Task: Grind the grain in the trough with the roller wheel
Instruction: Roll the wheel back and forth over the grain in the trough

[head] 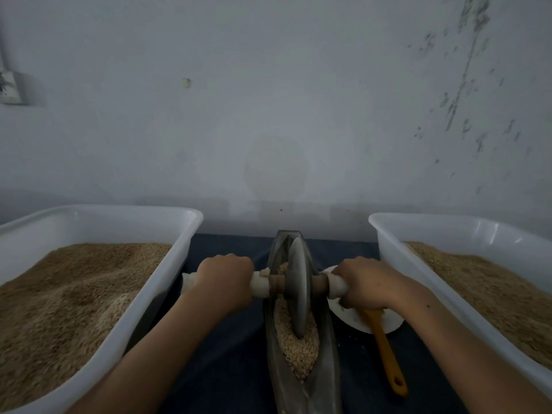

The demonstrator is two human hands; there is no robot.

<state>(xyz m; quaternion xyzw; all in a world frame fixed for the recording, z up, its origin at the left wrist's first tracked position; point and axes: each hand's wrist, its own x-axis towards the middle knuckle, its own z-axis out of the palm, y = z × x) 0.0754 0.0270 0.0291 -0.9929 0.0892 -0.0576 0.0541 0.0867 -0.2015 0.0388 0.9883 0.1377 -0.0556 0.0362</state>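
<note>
A narrow boat-shaped metal trough (325,366) runs away from me down the middle of the dark cloth. Pale grain (298,351) fills its near half. The grey roller wheel (298,286) stands on edge in the trough, its lower rim sunk in the grain. A rod through its hub carries white-wrapped handles on both sides. My left hand (225,280) grips the left handle. My right hand (363,282) grips the right handle. Both fists are level, knuckles up.
Two big white plastic tubs (125,342) (448,294) heaped with brown grain flank the trough, left and right. A white dish (355,321) with a yellow-handled tool (388,354) lies just right of the trough, under my right wrist. A grey wall stands close behind.
</note>
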